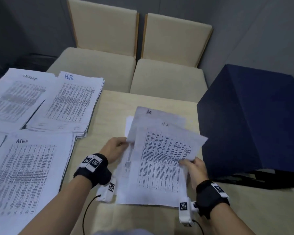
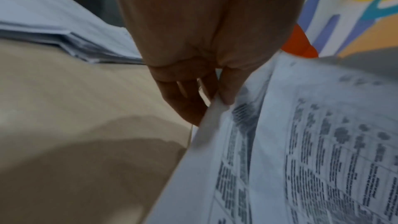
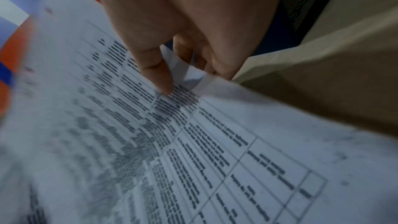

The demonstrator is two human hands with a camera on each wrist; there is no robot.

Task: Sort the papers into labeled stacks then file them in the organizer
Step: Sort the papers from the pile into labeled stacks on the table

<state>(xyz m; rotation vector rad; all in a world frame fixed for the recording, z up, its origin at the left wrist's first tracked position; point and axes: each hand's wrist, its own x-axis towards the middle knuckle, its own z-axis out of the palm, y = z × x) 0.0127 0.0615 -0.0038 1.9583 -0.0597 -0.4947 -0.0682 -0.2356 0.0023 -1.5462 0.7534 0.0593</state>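
A loose pile of printed sheets (image 1: 153, 177) lies on the table in front of me. Its top sheet (image 1: 166, 146), headed "HR", is lifted and tilted. My left hand (image 1: 116, 147) pinches the left edge of the raised sheets (image 2: 217, 108), thumb on top. My right hand (image 1: 192, 164) pinches the top sheet's right edge (image 3: 185, 72) between thumb and fingers. Another sheet marked "HR" (image 1: 159, 116) shows behind it. Sorted stacks lie at the left: one labelled "HR" (image 1: 71, 102), one labelled "Admin" (image 1: 29, 175) and one at the far left (image 1: 19, 97) with a blurred heading.
A dark blue box (image 1: 255, 119) stands at the table's right edge, close to my right hand. Two beige chairs (image 1: 139, 48) face the table's far side. The wooden table (image 1: 112, 112) shows bare between the stacks and the loose pile.
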